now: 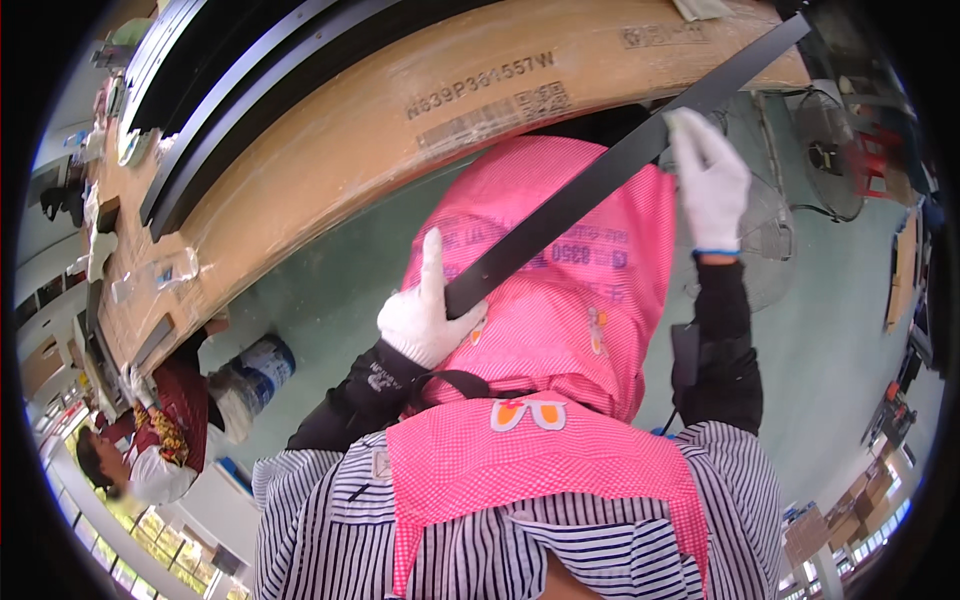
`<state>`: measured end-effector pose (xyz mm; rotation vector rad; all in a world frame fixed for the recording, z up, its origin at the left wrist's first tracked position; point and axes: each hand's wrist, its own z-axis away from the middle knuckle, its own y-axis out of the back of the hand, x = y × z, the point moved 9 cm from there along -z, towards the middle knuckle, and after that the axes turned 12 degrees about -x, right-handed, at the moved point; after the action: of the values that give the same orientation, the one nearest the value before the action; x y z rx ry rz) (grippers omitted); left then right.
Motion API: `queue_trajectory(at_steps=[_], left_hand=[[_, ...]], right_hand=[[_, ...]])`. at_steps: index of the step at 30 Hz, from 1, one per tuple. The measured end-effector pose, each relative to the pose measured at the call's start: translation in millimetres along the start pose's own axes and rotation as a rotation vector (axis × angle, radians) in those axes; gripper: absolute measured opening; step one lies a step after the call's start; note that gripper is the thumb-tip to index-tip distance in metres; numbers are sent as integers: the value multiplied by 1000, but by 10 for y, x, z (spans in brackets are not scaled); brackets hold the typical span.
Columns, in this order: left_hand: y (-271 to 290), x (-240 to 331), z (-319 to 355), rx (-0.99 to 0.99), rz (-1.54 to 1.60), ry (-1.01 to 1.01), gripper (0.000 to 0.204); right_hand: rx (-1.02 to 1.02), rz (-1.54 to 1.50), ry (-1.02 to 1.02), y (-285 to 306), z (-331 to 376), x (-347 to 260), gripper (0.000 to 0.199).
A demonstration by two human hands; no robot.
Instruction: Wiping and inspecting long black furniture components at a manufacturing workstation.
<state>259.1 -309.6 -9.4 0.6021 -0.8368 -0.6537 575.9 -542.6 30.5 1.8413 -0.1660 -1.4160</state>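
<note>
A long flat black strip (560,210) runs slantwise across my lap, from near my waist up to the far right. Its lower end sits in my white-gloved left hand (425,318), closed round it with the index finger stretched out along the side. Farther up, my right hand (710,178), also gloved in white, has its fingertips gathered at the strip's right edge. That hand is slightly blurred, and whether anything small lies between its fingertips does not show. A pink checked apron (560,250) lies beneath the strip.
A brown cardboard-covered bench (340,130) stands ahead, with several dark long profiles (240,110) on its left. Clear plastic wrap (160,275) lies near its left end. Another person (160,440) works at the far left, near a large water bottle (262,365). Fans (828,155) stand at the right.
</note>
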Motion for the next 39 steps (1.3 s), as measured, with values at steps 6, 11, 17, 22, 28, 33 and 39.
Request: queue_trajectory(at_steps=[6, 11, 17, 22, 28, 33, 39], left_hand=[[0, -84, 71, 49, -56, -19, 122], [184, -38, 253, 17, -126, -189, 89], [262, -369, 407, -14, -188, -101, 82], [383, -684, 682, 43, -199, -106, 77], [628, -1176, 896, -15, -247, -25, 87], [763, -1237, 721, -43, -252, -7, 91], [760, -1576, 1049, -99, -174, 101, 88]], right_hand=[[-424, 356, 463, -1242, 1178, -1352, 28], [-45, 406, 371, -470, 272, -779, 19], [250, 241, -76, 673, -672, 340, 31], [-306, 132, 524, -857, 586, -1361, 17], [95, 335, 335, -174, -411, -471, 17], [310, 443, -65, 959, -1299, 576, 37], [-370, 384, 517, -764, -49, -1204, 6]])
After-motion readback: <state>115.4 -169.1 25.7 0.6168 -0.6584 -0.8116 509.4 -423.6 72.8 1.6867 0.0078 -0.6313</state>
